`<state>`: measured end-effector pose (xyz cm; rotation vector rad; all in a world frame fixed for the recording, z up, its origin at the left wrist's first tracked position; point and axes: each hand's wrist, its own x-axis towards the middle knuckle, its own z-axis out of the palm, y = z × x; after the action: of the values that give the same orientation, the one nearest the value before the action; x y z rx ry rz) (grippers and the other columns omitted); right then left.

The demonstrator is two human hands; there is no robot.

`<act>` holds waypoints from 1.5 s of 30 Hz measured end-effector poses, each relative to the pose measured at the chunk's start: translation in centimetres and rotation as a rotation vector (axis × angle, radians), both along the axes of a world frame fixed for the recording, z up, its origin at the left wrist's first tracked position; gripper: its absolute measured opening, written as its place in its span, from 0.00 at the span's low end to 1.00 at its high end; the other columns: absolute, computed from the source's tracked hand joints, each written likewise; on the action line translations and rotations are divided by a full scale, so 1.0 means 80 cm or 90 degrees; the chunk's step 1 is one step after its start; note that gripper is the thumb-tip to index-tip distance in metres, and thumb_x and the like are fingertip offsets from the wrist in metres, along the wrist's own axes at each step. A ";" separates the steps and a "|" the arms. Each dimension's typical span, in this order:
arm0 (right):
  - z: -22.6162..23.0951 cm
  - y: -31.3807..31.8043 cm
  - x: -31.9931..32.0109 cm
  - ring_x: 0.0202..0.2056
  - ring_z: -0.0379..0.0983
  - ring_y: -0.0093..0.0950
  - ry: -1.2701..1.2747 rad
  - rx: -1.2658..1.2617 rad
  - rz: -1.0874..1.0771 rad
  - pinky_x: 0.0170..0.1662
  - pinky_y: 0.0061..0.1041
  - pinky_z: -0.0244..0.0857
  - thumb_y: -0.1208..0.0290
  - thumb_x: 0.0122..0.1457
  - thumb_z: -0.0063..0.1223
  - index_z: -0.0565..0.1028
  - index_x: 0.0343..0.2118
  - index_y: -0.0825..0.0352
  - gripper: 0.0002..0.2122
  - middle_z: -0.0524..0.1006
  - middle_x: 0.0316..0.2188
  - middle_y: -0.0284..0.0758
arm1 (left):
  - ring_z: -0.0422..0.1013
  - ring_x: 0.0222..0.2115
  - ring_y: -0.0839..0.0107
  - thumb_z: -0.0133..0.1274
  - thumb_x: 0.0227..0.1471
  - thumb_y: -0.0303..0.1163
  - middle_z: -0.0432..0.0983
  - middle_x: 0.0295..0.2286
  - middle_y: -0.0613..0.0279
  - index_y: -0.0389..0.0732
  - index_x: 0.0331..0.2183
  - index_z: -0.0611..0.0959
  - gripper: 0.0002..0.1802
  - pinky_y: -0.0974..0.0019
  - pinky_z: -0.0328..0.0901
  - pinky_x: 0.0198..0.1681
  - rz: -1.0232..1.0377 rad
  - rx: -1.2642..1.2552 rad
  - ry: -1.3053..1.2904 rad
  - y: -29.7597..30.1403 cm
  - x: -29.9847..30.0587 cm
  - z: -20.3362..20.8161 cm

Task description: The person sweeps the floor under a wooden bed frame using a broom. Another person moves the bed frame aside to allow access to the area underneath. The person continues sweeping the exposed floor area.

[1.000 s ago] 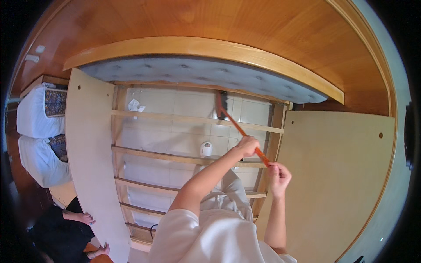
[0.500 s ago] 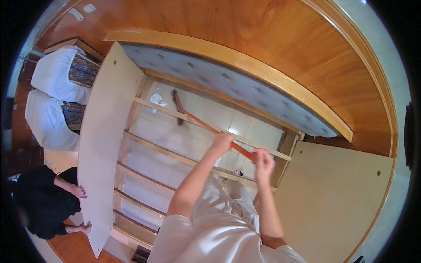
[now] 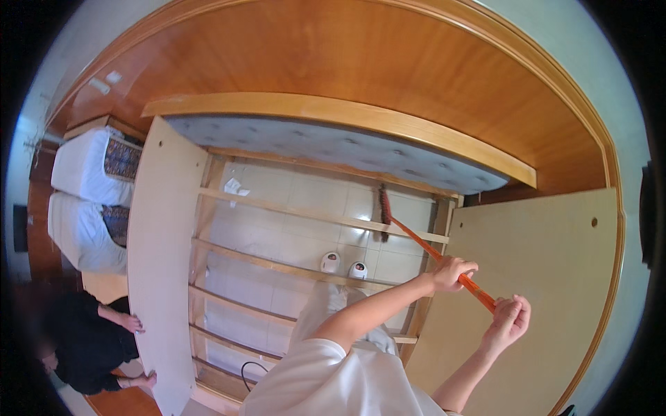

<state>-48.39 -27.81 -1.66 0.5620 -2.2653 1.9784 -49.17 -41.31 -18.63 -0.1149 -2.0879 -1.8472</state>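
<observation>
Both my hands grip the orange handle of a broom [image 3: 418, 240]. My left hand [image 3: 449, 273] is closed around the middle of the handle, over the slats. Higher up, my right hand [image 3: 508, 320] is closed at the handle's top end, over the pale panel on the right. The dark bristle head [image 3: 385, 212] lies on the tiled floor inside the bed frame, near the headboard, partly behind a wooden slat [image 3: 319, 218]. White crumpled paper [image 3: 236, 188] lies on the tiles at the far left of the frame.
Slats cross the frame around my legs; my white shoes [image 3: 331, 262] stand on the tiles. A pale board [image 3: 163, 263] stands at left, held by another person [image 3: 90, 340]. A second panel [image 3: 534, 277] is at right. The padded headboard [image 3: 333, 150] lies ahead.
The broom has swung from the left side of the frame to the right, its bristle head now near the right end. Both my hands moved right with it. The white paper stays at left.
</observation>
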 end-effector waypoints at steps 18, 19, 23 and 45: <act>-0.138 -0.053 0.012 0.22 0.61 0.15 -0.077 0.065 -0.127 0.27 0.17 0.59 0.70 0.69 0.46 0.73 0.39 0.69 0.08 0.71 0.23 0.28 | 0.75 0.32 0.49 0.71 0.38 0.46 0.78 0.27 0.51 0.38 0.25 0.81 0.22 0.52 0.70 0.36 -0.245 -0.195 -0.183 -0.056 -0.085 -0.205; -0.150 -0.066 0.016 0.22 0.61 0.15 -0.080 0.072 -0.135 0.27 0.18 0.59 0.70 0.69 0.46 0.73 0.39 0.69 0.07 0.70 0.22 0.27 | 0.75 0.33 0.49 0.71 0.38 0.46 0.78 0.27 0.51 0.38 0.25 0.81 0.22 0.51 0.70 0.36 -0.241 -0.190 -0.177 -0.069 -0.076 -0.218; -0.167 -0.115 0.030 0.23 0.63 0.15 -0.105 0.120 -0.155 0.26 0.17 0.59 0.68 0.69 0.47 0.74 0.39 0.68 0.08 0.72 0.24 0.28 | 0.75 0.33 0.49 0.71 0.36 0.49 0.79 0.27 0.52 0.39 0.24 0.81 0.24 0.51 0.70 0.38 -0.245 -0.188 -0.188 -0.127 -0.047 -0.251; -0.304 -0.560 0.226 0.24 0.67 0.18 -0.418 0.045 0.225 0.31 0.21 0.64 0.69 0.69 0.47 0.75 0.40 0.70 0.09 0.70 0.21 0.27 | 0.75 0.36 0.55 0.60 0.33 0.24 0.80 0.29 0.54 0.45 0.26 0.85 0.10 0.55 0.69 0.42 0.369 -0.349 -0.454 -0.608 0.398 -0.388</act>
<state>-30.32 -72.60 -25.96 0.3699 -2.7630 2.5630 -17.31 -89.92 -49.68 1.0361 -2.6325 -1.0051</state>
